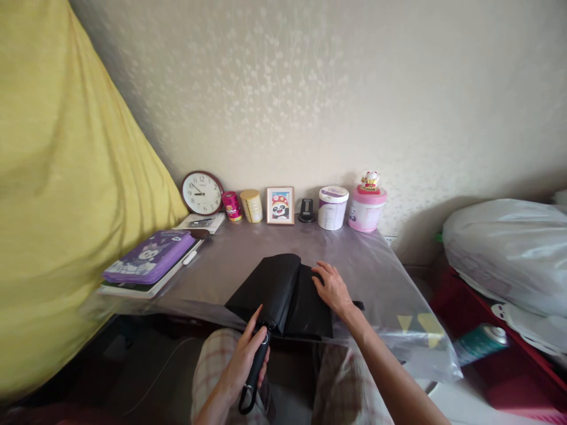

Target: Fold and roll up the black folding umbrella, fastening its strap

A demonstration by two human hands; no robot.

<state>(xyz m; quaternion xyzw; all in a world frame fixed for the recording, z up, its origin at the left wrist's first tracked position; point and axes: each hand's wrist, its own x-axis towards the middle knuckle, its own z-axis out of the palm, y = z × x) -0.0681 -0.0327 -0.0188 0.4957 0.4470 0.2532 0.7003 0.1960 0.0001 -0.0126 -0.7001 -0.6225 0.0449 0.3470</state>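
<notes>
A black folding umbrella lies at the table's front edge, its cloth loose and spread in folds. My left hand is wrapped round its black handle, which points down toward my lap and ends in a loop. The index finger stretches along the handle toward the cloth. My right hand rests over the right-hand fold of the cloth, fingers bent slightly and apart, gripping nothing. A short black strap end sticks out to the right, beyond my right wrist.
A clear plastic sheet covers the table. Along the wall stand a clock, a framed panda picture, and several tubs and cans. A purple case lies on books at left. Right of the table are a spray can and a red box.
</notes>
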